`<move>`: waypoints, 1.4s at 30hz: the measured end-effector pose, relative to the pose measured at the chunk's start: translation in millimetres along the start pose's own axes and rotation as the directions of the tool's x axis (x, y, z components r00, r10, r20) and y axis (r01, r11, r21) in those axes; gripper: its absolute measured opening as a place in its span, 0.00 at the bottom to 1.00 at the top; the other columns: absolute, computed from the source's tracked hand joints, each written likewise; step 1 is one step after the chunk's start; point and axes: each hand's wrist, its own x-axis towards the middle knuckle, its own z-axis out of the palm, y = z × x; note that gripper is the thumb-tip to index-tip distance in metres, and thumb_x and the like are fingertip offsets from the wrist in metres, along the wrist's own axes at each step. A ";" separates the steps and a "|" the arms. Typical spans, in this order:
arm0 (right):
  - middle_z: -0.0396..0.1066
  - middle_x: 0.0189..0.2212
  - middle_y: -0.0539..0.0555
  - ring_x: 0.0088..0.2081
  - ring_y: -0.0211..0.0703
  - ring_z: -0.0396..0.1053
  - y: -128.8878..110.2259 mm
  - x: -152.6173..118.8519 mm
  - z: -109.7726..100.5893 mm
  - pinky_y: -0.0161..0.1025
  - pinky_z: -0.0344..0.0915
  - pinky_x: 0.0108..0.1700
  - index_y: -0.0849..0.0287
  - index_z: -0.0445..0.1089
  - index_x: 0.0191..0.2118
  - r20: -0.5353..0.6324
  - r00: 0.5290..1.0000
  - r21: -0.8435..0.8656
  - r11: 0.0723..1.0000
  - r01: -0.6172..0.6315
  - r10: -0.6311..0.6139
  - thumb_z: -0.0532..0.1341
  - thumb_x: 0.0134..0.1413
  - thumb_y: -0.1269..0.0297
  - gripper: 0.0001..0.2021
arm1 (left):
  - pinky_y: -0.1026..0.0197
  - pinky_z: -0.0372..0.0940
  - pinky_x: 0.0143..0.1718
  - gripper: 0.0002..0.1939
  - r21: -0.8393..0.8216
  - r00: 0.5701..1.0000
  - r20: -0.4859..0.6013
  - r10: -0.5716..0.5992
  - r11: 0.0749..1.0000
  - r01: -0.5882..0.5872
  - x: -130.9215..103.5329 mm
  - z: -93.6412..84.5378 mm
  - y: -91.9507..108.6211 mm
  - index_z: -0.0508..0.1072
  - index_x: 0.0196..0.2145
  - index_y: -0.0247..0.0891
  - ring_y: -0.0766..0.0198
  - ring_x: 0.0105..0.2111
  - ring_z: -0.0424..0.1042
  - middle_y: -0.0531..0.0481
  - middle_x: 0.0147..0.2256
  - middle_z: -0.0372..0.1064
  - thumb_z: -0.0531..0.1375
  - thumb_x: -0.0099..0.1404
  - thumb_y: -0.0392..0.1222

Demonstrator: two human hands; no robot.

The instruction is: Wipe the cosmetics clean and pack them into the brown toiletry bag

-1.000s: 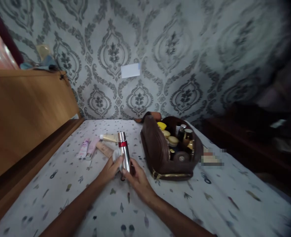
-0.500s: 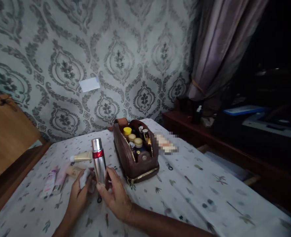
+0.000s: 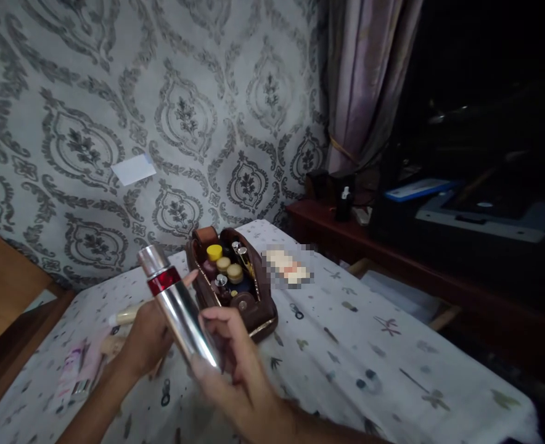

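My right hand (image 3: pixel 245 376) grips a shiny silver bottle (image 3: pixel 187 320) with a red band round its neck, tilted to the left above the table. Behind the bottle is my left hand (image 3: pixel 145 333); one fingertip shows past it, while the other fingers and whatever they hold are hidden. Just beyond both hands stands an unzipped brown toiletry bag (image 3: pixel 266 302), packed with small bottles, gold-lidded jars (image 3: pixel 234 274) and a yellow lid (image 3: pixel 214 253). Left of my left hand lie a cream-coloured tube (image 3: pixel 127 315) and pink tubes (image 3: pixel 71 370).
A patterned white cloth (image 3: pixel 328 382) covers the table. Right of the bag lies a blurred-out pale item (image 3: pixel 288 268). An open drawer (image 3: pixel 402 302) and a dark red ledge (image 3: pixel 319 213) run along the right. Patterned wallpaper and a tied curtain (image 3: pixel 356 92) stand behind.
The bottle has tilted left and come closer to the camera. My left hand has moved up behind it, and the white wad it held is out of sight. The view has turned right.
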 end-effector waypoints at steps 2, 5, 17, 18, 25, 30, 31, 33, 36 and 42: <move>0.69 0.42 0.54 0.38 0.41 0.68 -7.9 -0.1 -16.3 0.36 0.68 0.36 0.52 0.60 0.53 -0.048 0.999 0.045 0.999 -0.018 0.020 0.60 0.60 0.57 0.18 | 0.56 0.68 0.36 0.17 0.115 0.982 0.143 0.125 0.983 -0.141 15.6 -5.8 15.7 0.76 0.44 0.42 0.53 0.31 0.74 0.48 0.28 0.74 0.54 0.59 0.38; 0.70 0.44 0.55 0.37 0.42 0.71 -21.8 2.3 -42.2 0.35 0.68 0.31 0.51 0.61 0.53 -0.105 0.992 0.068 0.996 -0.060 0.067 0.61 0.59 0.54 0.18 | 0.60 0.64 0.30 0.25 0.258 0.947 0.268 0.176 0.934 -0.247 30.3 -14.6 32.2 0.72 0.51 0.42 0.55 0.27 0.73 0.49 0.28 0.73 0.52 0.57 0.33; 0.74 0.47 0.58 0.31 0.44 0.71 -53.5 11.5 -100.2 0.38 0.68 0.25 0.50 0.74 0.51 -0.284 0.957 -0.104 0.990 -0.091 0.058 0.65 0.52 0.49 0.21 | 0.56 0.69 0.45 0.27 0.211 0.976 0.181 0.122 0.964 -0.159 20.3 -8.3 31.5 0.64 0.59 0.42 0.52 0.49 0.75 0.45 0.54 0.73 0.48 0.62 0.33; 0.75 0.46 0.57 0.33 0.44 0.72 -56.4 11.9 -101.4 0.38 0.69 0.27 0.49 0.74 0.51 -0.279 0.960 -0.148 0.986 -0.077 0.034 0.66 0.52 0.51 0.21 | 0.56 0.69 0.46 0.27 0.201 0.978 0.168 0.122 0.967 -0.155 19.5 -6.9 31.4 0.64 0.59 0.42 0.52 0.50 0.75 0.45 0.54 0.73 0.48 0.62 0.34; 0.75 0.34 0.52 0.34 0.44 0.71 -71.8 28.0 -104.9 0.41 0.70 0.36 0.50 0.76 0.43 -0.103 0.931 -0.633 0.745 0.211 -0.351 0.65 0.51 0.64 0.11 | 0.54 0.69 0.50 0.27 0.187 0.985 0.145 0.096 0.975 -0.122 17.8 -2.3 29.1 0.65 0.59 0.41 0.52 0.50 0.74 0.44 0.54 0.73 0.49 0.62 0.34; 0.71 0.33 0.52 0.31 0.41 0.68 -66.5 56.9 -98.9 0.37 0.65 0.33 0.54 0.74 0.44 0.181 0.914 -0.777 0.517 0.360 -0.364 0.62 0.54 0.68 0.12 | 0.54 0.67 0.53 0.27 0.164 0.985 0.141 0.104 0.978 -0.127 18.2 -0.3 29.5 0.66 0.57 0.39 0.54 0.52 0.73 0.43 0.53 0.73 0.48 0.60 0.32; 0.70 0.32 0.52 0.32 0.41 0.68 -65.3 63.6 -96.3 0.37 0.65 0.34 0.55 0.74 0.44 0.227 0.908 -0.798 0.467 0.381 -0.353 0.61 0.54 0.69 0.11 | 0.54 0.67 0.53 0.26 0.159 0.984 0.138 0.109 0.979 -0.131 18.4 0.0 29.9 0.67 0.56 0.38 0.55 0.52 0.73 0.43 0.53 0.73 0.48 0.61 0.32; 0.69 0.33 0.53 0.34 0.42 0.68 -64.2 77.2 -89.7 0.38 0.64 0.36 0.58 0.73 0.43 0.304 0.901 -0.822 0.392 0.413 -0.311 0.61 0.54 0.70 0.11 | 0.54 0.66 0.54 0.26 0.151 0.983 0.134 0.123 0.978 -0.143 18.9 0.3 30.4 0.67 0.56 0.38 0.55 0.53 0.72 0.43 0.53 0.73 0.48 0.61 0.33; 0.69 0.34 0.55 0.36 0.45 0.69 -64.8 96.6 -77.7 0.38 0.63 0.37 0.62 0.73 0.43 0.395 0.891 -0.820 0.352 0.451 -0.221 0.62 0.54 0.71 0.09 | 0.55 0.66 0.54 0.25 0.143 0.982 0.127 0.138 0.977 -0.155 19.1 0.6 29.8 0.66 0.56 0.37 0.56 0.54 0.72 0.43 0.54 0.72 0.48 0.61 0.33; 0.71 0.35 0.59 0.37 0.48 0.69 -63.2 126.1 -60.1 0.38 0.61 0.36 0.65 0.72 0.39 0.485 0.872 -0.845 0.223 0.486 -0.063 0.60 0.57 0.72 0.05 | 0.55 0.67 0.51 0.23 0.139 0.984 0.111 0.141 0.978 -0.156 18.9 2.5 26.7 0.66 0.57 0.38 0.55 0.52 0.73 0.42 0.53 0.72 0.49 0.65 0.36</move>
